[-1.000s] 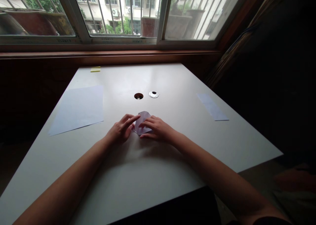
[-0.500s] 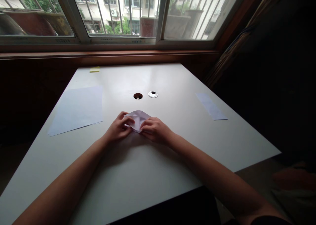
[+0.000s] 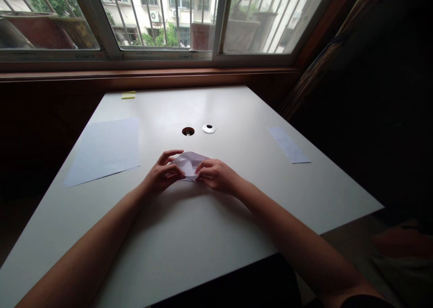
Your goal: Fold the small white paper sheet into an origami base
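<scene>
A white table (image 3: 209, 236) fills most of the frame, steady in place. The large paper sheets (image 3: 104, 148) at its left have not shifted. Lower, at the centre, the hands have changed most. A second ago the left hand (image 3: 163, 173) had its forefinger laid across the folded paper (image 3: 187, 164); now that finger is raised clear, while its thumb and another finger pinch the near edge. The right hand (image 3: 218, 175), spread over the paper then, now has its fingers bunched and pinching the near right side. The narrow paper strip (image 3: 289, 144) at middle right lies untouched.

The folded paper itself, in the centre of the frame between the hands, has gone from a narrow, tall shape to a wider one, with its inner faces showing. I judge that a fold has been opened out and is being shaped along the near edge, so the folding looks unfinished. Beyond it, at upper centre, the metal cap (image 3: 209, 129), the round hole (image 3: 188, 131) and, at upper left, the yellow notepad (image 3: 128, 95) are unchanged.
</scene>
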Available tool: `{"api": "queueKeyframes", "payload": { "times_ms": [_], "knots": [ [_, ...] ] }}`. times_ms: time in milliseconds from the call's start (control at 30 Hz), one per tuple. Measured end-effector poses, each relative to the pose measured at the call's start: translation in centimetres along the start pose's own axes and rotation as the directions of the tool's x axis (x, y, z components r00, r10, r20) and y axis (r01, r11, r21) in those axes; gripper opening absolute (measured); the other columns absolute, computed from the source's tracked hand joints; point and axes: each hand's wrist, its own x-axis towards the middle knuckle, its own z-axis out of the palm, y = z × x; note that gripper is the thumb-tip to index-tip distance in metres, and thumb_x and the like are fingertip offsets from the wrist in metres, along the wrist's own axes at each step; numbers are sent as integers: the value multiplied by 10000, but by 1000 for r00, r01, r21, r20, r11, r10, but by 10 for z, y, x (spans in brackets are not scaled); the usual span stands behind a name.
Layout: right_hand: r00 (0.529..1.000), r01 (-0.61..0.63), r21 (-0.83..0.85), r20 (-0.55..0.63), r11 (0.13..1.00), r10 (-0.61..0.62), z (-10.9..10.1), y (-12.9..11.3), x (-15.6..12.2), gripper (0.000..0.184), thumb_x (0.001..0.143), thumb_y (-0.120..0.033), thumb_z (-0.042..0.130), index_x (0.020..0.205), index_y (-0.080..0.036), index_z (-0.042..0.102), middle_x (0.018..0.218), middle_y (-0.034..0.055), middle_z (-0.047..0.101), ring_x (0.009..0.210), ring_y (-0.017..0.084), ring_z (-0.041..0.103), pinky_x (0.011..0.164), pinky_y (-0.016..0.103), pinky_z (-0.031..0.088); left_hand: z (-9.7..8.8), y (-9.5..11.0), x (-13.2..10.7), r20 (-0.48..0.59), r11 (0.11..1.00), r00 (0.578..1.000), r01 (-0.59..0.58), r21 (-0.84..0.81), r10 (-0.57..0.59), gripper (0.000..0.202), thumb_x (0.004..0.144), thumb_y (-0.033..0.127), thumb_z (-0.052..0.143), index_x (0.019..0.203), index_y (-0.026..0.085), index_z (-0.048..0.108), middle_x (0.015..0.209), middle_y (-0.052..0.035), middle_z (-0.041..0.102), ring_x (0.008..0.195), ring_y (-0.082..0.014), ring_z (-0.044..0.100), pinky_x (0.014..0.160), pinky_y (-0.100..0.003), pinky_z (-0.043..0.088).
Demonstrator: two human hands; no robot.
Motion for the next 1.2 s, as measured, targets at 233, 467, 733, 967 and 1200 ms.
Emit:
{"api": "queueKeyframes", "payload": {
  "times_ms": [233,467,733,967,1200],
  "knots": [
    [1000,-19,-125,-14,992,17,7,-9,1,157,849,-379,696,866,-223,692,973,63,687,862,199,598,820,366,456,0,2,0,-1,998,999,-33,54,33,140,889,296,680,821,173,678,902,-67,650,794,-147,654,720,-273,570],
    [998,-27,-67,-52,997,24,12,-2,1,51,844,-237,668,800,-213,672,891,39,692,798,176,576,784,328,442,-4,-3,0,-16,987,994,101,-121,-104,185,864,340,707,888,161,665,993,-72,596,823,-140,652,723,-276,612],
    [997,-65,-7,-42,998,64,13,4,0,32,876,-226,651,852,-211,666,892,51,691,851,185,599,792,314,439,-13,5,1,6,958,976,213,-191,-216,229,890,381,669,844,162,713,1109,-104,587,956,-196,641,799,-326,624],
    [998,-51,-72,-40,996,49,14,5,0,80,893,-238,627,828,-210,663,886,58,694,810,184,559,785,319,413,-11,6,-1,-68,955,967,227,-191,-244,188,897,357,661,881,172,693,1265,-107,507,1010,-192,623,805,-322,633],
    [998,-61,-102,-40,993,57,6,3,-2,64,888,-251,630,850,-203,650,922,62,681,862,198,571,839,342,405,-8,6,0,-75,987,984,157,-30,-159,178,916,325,633,837,166,642,1276,-119,535,928,-171,613,715,-280,577]
  ]
}}
